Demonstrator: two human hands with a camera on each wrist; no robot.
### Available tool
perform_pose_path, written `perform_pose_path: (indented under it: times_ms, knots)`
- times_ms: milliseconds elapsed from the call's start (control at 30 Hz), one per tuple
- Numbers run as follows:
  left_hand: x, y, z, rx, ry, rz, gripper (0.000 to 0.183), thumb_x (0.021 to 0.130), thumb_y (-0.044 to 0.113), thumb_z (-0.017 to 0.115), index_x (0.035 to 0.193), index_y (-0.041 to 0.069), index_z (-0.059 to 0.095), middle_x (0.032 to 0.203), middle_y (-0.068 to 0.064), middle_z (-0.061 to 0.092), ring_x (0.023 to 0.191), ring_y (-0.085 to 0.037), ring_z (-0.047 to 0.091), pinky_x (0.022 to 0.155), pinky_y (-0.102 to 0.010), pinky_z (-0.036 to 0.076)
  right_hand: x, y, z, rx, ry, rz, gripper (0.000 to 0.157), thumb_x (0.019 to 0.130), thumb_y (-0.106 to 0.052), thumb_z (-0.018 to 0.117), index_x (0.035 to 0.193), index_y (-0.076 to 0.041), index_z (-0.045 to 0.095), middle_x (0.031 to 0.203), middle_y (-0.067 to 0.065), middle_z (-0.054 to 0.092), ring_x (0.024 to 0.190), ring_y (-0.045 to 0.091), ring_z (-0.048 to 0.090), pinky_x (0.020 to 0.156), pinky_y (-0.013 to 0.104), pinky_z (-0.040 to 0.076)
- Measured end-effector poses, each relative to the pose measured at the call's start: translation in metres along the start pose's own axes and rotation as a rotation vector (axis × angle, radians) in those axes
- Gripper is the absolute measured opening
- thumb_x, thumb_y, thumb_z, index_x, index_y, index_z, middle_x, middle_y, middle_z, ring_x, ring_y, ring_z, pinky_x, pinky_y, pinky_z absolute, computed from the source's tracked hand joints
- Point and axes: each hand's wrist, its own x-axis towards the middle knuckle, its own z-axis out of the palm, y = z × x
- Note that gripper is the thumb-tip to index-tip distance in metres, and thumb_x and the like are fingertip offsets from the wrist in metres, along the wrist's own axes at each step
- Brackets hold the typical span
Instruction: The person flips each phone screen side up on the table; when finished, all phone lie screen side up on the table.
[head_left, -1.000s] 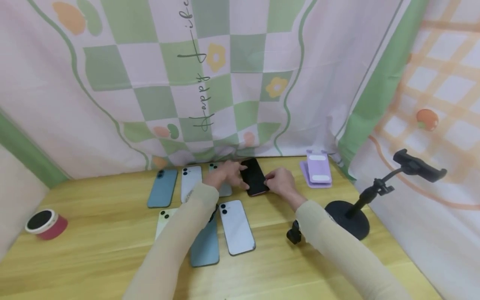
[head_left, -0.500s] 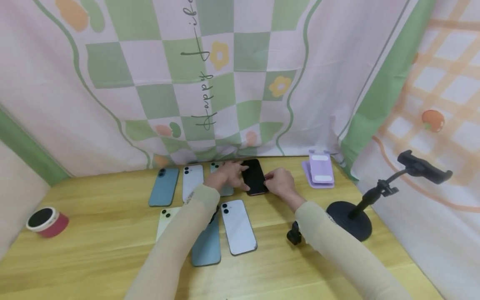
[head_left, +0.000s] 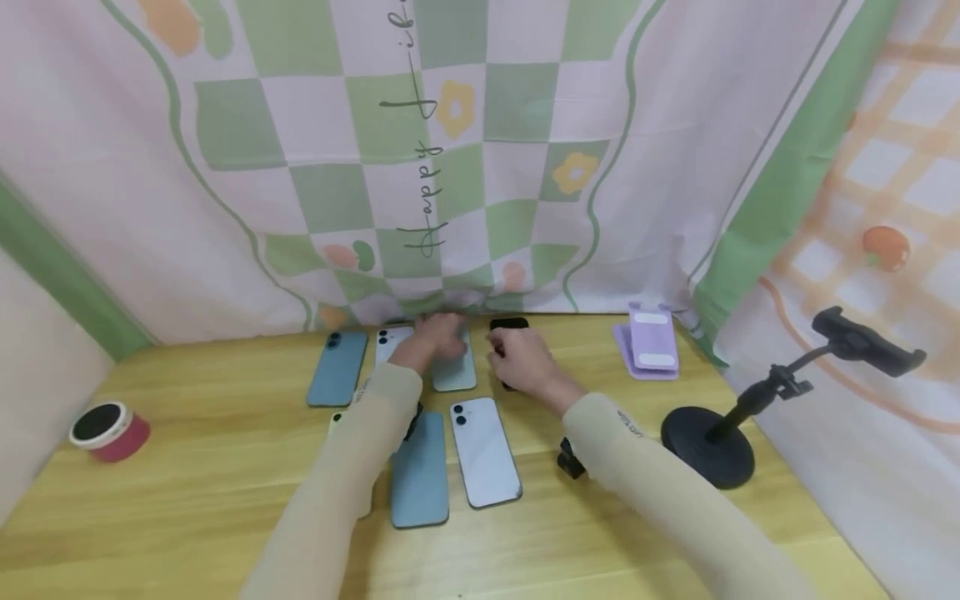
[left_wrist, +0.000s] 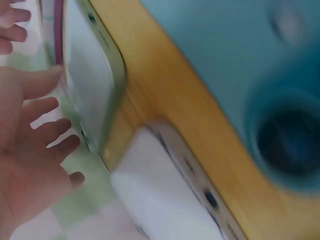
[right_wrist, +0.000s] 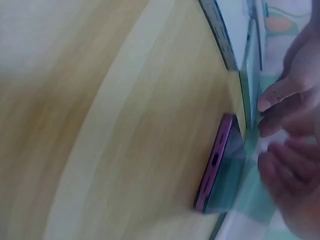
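Clock centred on the white phone (head_left: 486,454): black phone (head_left: 508,323) lies on the desk (head_left: 225,467) at twelve o'clock, right hand (head_left: 527,360) above it, fingers loosely curled, nothing held. Left hand (head_left: 441,335), fingers spread, grips nothing over the pale green phone (head_left: 456,375) towards eleven; contact unclear.

On the table (head_left: 187,533), before the hanging cloth (head_left: 307,200), phones lie in two rows at the centre of the head view. The back row runs left to right: first back phone (head_left: 337,371), second back phone (head_left: 390,342), third back phone (head_left: 454,373), fourth back phone (head_left: 510,323). The left hand (head_left: 441,335) is over the third, the right hand (head_left: 521,357) over the fourth. In front lie the left front phone (head_left: 366,504), partly under the left sleeve, middle front phone (head_left: 420,479) and right front phone (head_left: 486,454). A tub (head_left: 111,432) stands far left; right of the phones stand a folding phone stand (head_left: 652,340) and, nearer, a phone holder (head_left: 708,442).
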Motion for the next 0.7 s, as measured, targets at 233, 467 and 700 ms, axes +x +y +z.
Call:
perform_pose_path:
  times_ms: [233,467,700]
  knots:
    - [-0.005,-0.025,-0.002,-0.033,-0.008,-0.096,0.059,0.100,0.027,0.063,0.157,0.022,0.047,0.165,-0.007,0.045,0.156,-0.033,0.036,0.132,-0.061,0.016,0.011,-0.017,0.016,-0.023,-0.220,-0.119,0.040,0.099,-0.018,0.069,0.135,-0.003,0.067,0.139,0.015,0.069,0.130,0.031,0.065,0.108,0.045,0.055]
    - [-0.006,-0.030,0.001,-0.092,0.008,-0.101,0.061,0.099,0.031,0.067,0.156,0.021,0.047,0.163,-0.004,0.048,0.156,-0.031,0.037,0.133,-0.056,0.016,0.016,-0.018,0.020,-0.056,-0.274,-0.131,0.041,0.097,-0.021,0.072,0.135,-0.005,0.068,0.144,0.015,0.065,0.138,0.032,0.060,0.115,0.045,0.050]
    - [-0.010,-0.033,-0.002,-0.127,-0.007,-0.136,0.063,0.100,0.032,0.067,0.157,0.021,0.045,0.162,-0.009,0.048,0.155,-0.037,0.038,0.131,-0.058,0.023,0.020,-0.018,0.026,-0.046,-0.292,-0.169,0.040,0.096,-0.023,0.074,0.132,-0.005,0.071,0.148,0.019,0.061,0.142,0.034,0.056,0.117,0.046,0.048]
